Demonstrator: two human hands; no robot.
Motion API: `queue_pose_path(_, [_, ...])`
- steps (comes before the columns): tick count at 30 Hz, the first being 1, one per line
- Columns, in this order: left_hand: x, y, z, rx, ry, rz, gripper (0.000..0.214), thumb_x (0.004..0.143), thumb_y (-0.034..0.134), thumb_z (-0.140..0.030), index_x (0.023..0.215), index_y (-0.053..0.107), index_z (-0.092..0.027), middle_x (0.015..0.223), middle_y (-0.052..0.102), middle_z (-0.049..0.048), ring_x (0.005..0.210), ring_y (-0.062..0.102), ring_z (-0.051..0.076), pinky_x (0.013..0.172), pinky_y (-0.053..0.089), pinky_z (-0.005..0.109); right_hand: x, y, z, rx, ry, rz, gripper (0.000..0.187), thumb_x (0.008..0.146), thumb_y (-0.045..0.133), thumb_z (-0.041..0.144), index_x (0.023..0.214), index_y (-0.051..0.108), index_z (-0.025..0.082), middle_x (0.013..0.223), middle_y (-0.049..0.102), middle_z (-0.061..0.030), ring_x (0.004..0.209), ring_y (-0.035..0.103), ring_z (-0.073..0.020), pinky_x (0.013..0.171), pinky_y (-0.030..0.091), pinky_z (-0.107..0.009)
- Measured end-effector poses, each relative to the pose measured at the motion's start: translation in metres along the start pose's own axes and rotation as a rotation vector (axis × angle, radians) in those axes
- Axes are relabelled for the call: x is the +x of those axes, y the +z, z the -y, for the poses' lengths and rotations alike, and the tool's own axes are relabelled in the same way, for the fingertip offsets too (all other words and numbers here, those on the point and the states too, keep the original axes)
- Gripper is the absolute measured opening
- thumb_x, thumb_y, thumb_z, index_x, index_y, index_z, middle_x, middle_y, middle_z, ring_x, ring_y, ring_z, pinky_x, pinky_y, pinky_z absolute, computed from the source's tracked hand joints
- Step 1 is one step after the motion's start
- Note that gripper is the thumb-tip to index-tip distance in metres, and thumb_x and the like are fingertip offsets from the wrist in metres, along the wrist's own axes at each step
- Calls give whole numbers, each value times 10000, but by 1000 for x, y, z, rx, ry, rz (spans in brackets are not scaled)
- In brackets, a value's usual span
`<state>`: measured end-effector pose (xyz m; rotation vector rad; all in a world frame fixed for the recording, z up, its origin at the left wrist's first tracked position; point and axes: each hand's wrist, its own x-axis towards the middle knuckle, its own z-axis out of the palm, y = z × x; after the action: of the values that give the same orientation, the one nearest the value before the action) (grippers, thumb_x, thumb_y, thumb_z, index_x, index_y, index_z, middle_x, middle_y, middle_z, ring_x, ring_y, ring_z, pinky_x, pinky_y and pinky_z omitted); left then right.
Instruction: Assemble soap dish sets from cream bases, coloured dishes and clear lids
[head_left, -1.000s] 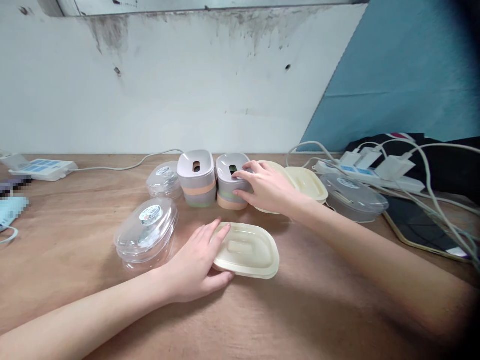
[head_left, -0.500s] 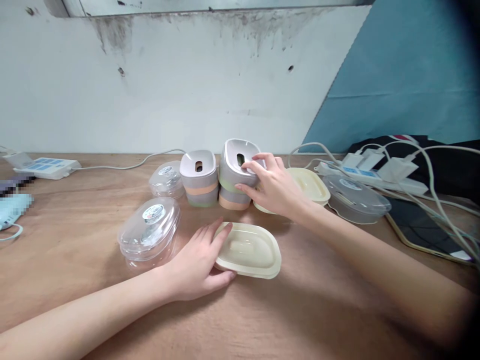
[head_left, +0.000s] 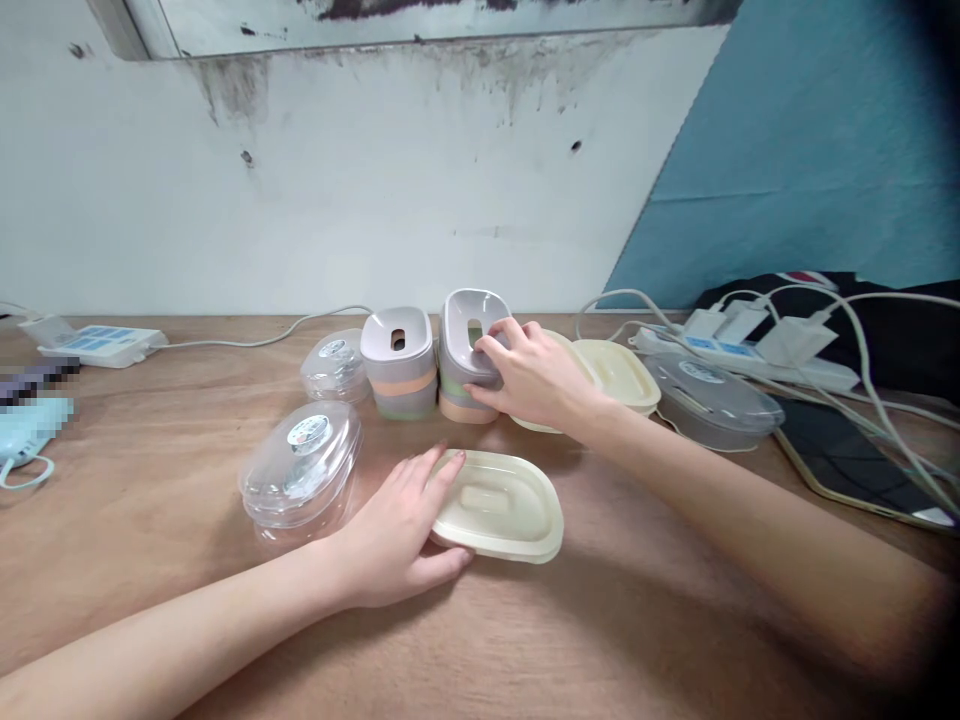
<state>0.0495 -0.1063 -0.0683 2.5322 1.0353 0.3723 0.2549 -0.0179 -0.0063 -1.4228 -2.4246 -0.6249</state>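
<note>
My left hand (head_left: pixel 401 530) rests at the left end of a cream oval lid-like piece (head_left: pixel 517 500), fingers over its far edge and thumb along its near side. Further back, my right hand (head_left: pixel 529 370) grips the right side of a grey box (head_left: pixel 457 345) with a slot in its sunken top, fingertips at its rim. Green and orange bands show below the grey top, in a stack. Just left of it stands a similar grey stack (head_left: pixel 397 370) with an orange band. Cream pieces (head_left: pixel 619 375) lie behind my right wrist, partly hidden.
Clear lidded containers (head_left: pixel 300 470) sit to the left, one behind the other. At right are another clear container (head_left: pixel 712 400), a phone (head_left: pixel 862 460) and a power strip (head_left: pixel 802 365) with tangled cables. A second power strip (head_left: pixel 105 342) is at far left.
The grey box under my right hand has come down and now sits more squarely on its stack. My left hand stays on the cream piece. The camera view has shifted slightly.
</note>
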Motion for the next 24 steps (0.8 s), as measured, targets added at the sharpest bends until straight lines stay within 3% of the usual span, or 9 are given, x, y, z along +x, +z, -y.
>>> queue_pose_path(3, [0, 0, -1, -17, 0, -7, 766, 812, 585, -350, 1429, 194, -120, 1475, 229, 248, 1360, 236, 360, 1057, 290, 554, 2, -5, -1, 4, 8, -23, 370, 819, 535, 423, 1055, 588, 143, 1136, 563, -178, 880, 523, -306, 780, 442, -433])
queue_pose_path(7, [0, 0, -1, -47, -6, -23, 782, 809, 596, -364, 1429, 188, -119, 1483, 214, 242, 1362, 237, 368, 1070, 275, 559, -6, -19, -4, 122, 13, -151, 336, 816, 534, 412, 1050, 553, 172, 1174, 532, -165, 962, 514, -319, 803, 452, -450])
queue_pose_path(12, [1, -1, 2, -212, -124, -37, 955, 712, 700, -341, 1446, 128, -125, 1462, 285, 222, 1353, 269, 354, 1083, 264, 552, -56, -30, -3, 428, -110, -212, 293, 818, 551, 407, 1036, 473, 229, 1138, 506, -132, 1036, 520, -300, 837, 447, -461])
queue_pose_path(18, [4, 0, 5, -402, -156, -102, 1110, 638, 768, -281, 1465, 33, -202, 1464, 300, 172, 1341, 308, 330, 1066, 294, 536, -121, 1, -2, 636, -222, -127, 479, 763, 616, 427, 1141, 411, 217, 1262, 386, -184, 1123, 473, -326, 832, 472, -446])
queue_pose_path(24, [5, -2, 3, -430, -159, -98, 1085, 639, 750, -245, 1467, 51, -193, 1443, 348, 148, 1311, 363, 321, 1058, 332, 481, -124, 12, -1, 697, -251, 29, 461, 739, 627, 321, 1131, 413, 204, 1272, 383, -185, 1163, 452, -295, 874, 465, -401])
